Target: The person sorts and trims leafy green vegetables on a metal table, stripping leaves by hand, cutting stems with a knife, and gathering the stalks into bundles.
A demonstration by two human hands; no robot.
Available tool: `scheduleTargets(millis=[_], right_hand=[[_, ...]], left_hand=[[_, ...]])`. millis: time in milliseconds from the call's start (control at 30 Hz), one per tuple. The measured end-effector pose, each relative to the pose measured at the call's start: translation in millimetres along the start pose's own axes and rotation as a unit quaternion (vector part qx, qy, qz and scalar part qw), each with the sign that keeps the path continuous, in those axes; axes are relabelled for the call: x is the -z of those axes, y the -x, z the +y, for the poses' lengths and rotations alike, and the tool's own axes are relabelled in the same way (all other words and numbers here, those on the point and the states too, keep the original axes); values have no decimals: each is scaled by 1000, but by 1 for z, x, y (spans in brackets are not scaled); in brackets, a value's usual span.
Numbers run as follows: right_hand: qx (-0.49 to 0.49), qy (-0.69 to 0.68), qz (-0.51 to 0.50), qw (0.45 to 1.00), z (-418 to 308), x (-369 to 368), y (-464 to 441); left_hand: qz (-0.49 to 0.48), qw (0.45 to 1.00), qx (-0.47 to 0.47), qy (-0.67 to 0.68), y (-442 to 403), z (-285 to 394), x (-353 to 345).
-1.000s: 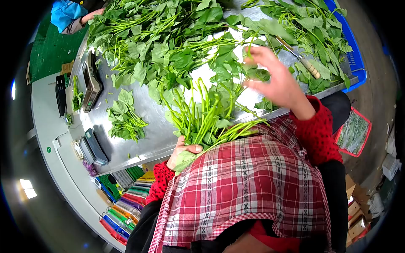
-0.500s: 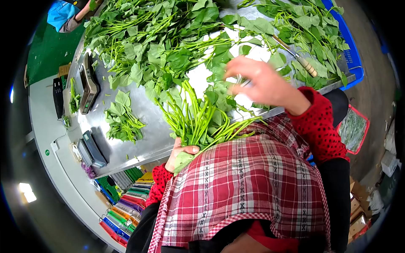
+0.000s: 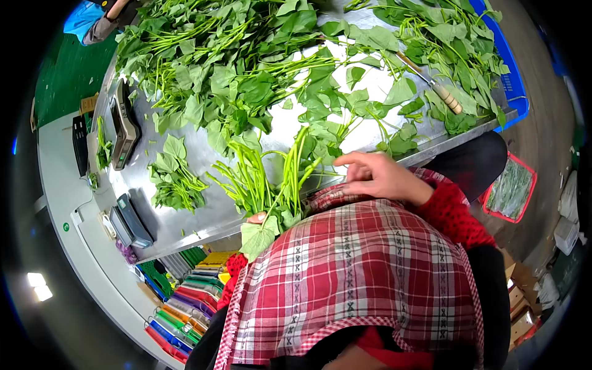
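My left hand is wrapped round a bunch of leafy green stems at the table's front edge, with the stem ends pointing up and away from me. A leaf and the stems hide most of its fingers. Just to the right, my right hand hovers over my apron, thumb and index finger apart, holding nothing. A large heap of leafy greens covers the far part of the metal table. Loose leafy stems lie in front of my hands. A smaller bundle of greens rests to the left.
A tool with a wooden handle lies among greens at the right. Two scales stand along the left side. A blue basket borders the right end; a red crate sits below. Another person's sleeve shows top left.
My right hand has come down from above the loose stems toward my apron. The bunch in my left hand is more upright and gathered, its stems no longer spreading far right.
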State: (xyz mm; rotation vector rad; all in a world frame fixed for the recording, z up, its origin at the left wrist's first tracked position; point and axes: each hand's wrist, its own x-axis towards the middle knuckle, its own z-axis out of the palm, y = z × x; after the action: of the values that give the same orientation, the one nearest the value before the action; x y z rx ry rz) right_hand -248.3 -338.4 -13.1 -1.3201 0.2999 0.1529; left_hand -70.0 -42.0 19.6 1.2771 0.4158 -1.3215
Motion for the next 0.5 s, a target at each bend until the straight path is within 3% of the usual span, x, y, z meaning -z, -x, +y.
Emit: scheduleTargets(millis=[33,100,133,167,233,267,333,367,433,500], right_hand=[[0,1,-3,1000,8,-4,-8],[78,-7,114,990,2,-9,-34],[13,-3,86,996,-7,-6,-43],[19,-114,-43,992,-9,-13,-64],[-32,-111,-224,968,-18,-10,-75],[-30,-109,-226,968,-17,-11,-74],[68,-146,-148,976,-15,-14,-68],[67,-144,-152,976,-15,-14,-65],[52,-294,-145,943,-15,-11,-58],[31,-260,-149,954,-15,-16,-51]], left_hand=[[-4,1000,-2,3,-1,1,-3],[-11,1000,-2,7,-3,1,-11],[-16,1000,-3,9,-4,1,-16],[-19,1000,-5,8,-4,2,-19],[-23,1000,-6,13,-5,0,-23],[-25,1000,-9,15,-6,0,-24],[-27,999,-13,20,-7,1,-24],[-26,999,-16,23,-7,1,-23],[-24,999,-20,30,-6,0,-19],[-21,999,-23,37,-7,-1,-15]])
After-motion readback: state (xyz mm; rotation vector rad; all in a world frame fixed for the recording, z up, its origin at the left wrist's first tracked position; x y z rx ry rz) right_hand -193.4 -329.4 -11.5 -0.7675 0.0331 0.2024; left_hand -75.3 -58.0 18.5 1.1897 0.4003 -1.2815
